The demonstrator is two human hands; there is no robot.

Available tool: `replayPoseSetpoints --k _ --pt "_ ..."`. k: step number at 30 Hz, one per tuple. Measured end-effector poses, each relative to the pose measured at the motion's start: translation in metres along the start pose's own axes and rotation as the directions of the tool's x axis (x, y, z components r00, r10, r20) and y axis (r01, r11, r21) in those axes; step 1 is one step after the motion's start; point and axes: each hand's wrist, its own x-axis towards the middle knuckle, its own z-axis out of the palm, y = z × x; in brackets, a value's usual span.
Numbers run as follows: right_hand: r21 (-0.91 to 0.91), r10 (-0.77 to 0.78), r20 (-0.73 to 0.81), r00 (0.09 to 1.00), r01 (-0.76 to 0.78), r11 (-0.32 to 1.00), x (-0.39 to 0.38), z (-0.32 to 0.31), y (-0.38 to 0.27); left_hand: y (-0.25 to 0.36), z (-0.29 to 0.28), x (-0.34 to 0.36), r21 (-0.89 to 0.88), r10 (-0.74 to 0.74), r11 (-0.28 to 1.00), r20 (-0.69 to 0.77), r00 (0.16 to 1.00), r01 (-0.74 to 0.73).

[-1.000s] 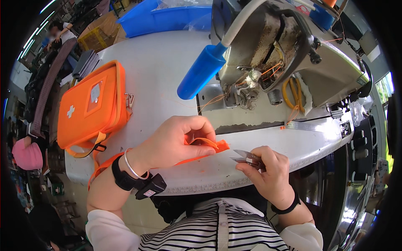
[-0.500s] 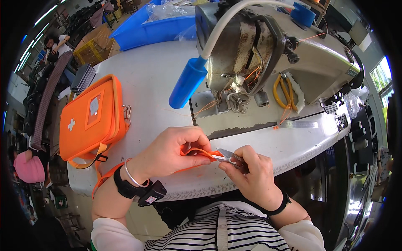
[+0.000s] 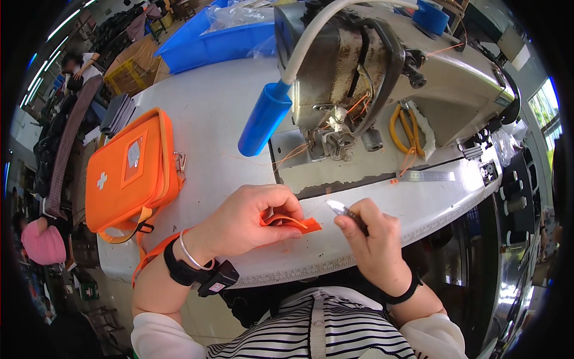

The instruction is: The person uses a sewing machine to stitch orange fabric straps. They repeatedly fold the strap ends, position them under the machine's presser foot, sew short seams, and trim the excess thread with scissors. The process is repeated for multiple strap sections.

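Observation:
My left hand (image 3: 248, 216) is closed, pinching the folded end of an orange strap (image 3: 312, 225) between thumb and fingers. From under that wrist, the strap runs left across the table toward the orange bag (image 3: 116, 173), a zipped case with a white cross and a clear window. My right hand (image 3: 379, 248) is closed around small metal thread snips (image 3: 336, 207). Their tips point up and left, apart from the strap; the handle is mostly hidden in my palm. A tiny orange scrap (image 3: 328, 190) shows just beyond the snips.
A sewing machine (image 3: 335, 78) fills the back right, with a blue-ended hose (image 3: 266, 119) hanging before it. Yellow-handled pliers (image 3: 406, 128) and a steel ruler (image 3: 427, 176) lie at its right. A blue bin (image 3: 218, 45) stands behind. Another person (image 3: 81, 66) is far left.
My right hand has drawn the snips away from the strap, to the right and slightly up. A tiny orange scrap now shows near them. The left hand keeps its grip almost in place.

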Motion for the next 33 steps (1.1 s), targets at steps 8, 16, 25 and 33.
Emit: replayPoseSetpoints --k 8,16,25,33 --pt "-0.423 0.090 -0.106 0.990 -0.127 0.897 0.018 -0.068 0.049 0.002 0.000 0.000 0.004 -0.098 0.995 -0.007 0.995 0.098" --pt "-0.636 -0.030 -0.089 0.996 -0.034 0.771 0.019 -0.064 0.040 0.000 -0.002 0.001 0.030 -0.117 0.993 0.007 0.993 0.117" --pt "0.287 0.046 0.501 0.864 -0.216 0.933 0.015 -0.003 -0.012 -0.005 0.000 0.000 -0.084 -0.051 0.995 0.062 0.997 0.056" --pt "0.488 0.178 0.559 0.810 -0.495 0.720 0.020 0.011 0.002 0.004 -0.031 -0.002 0.108 0.018 0.994 -0.004 1.000 -0.017"
